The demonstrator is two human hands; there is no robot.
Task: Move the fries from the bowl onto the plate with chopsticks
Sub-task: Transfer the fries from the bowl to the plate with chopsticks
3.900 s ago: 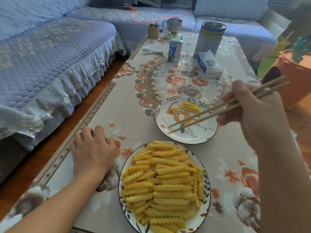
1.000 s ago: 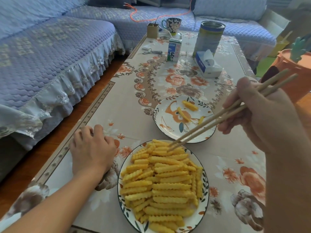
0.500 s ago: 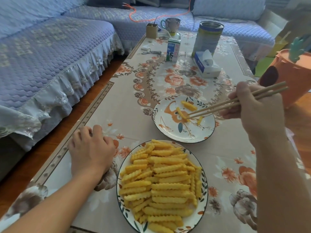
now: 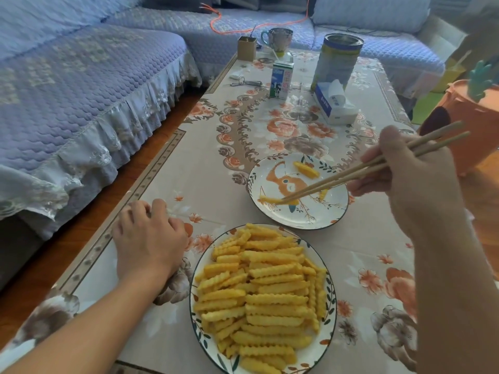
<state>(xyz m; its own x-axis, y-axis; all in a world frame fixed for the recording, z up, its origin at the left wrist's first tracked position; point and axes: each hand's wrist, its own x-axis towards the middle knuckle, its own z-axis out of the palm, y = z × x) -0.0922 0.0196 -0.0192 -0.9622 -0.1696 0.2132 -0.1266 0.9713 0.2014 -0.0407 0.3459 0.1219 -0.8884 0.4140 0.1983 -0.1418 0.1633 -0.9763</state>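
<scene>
- The fries (image 4: 270,292), ridged, crinkle-cut and yellow, lie heaped in the bowl (image 4: 330,314) nearest the person; barely any have been moved.
- One fry (image 4: 270,199) sits at the chopsticks' (image 4: 351,175) tips on the plate (image 4: 332,214); whether pinched or released, I cannot tell.
- Two other fries lie on that glazed plate.
- The right hand (image 4: 405,179) has its grip curled round the wooden sticks.
- The left hand (image 4: 148,238) rests loose on the flowered desk (image 4: 189,163).

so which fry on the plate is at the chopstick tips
The fry at the plate's near-left edge touches the chopsticks' tips; the other two lie apart.
</scene>
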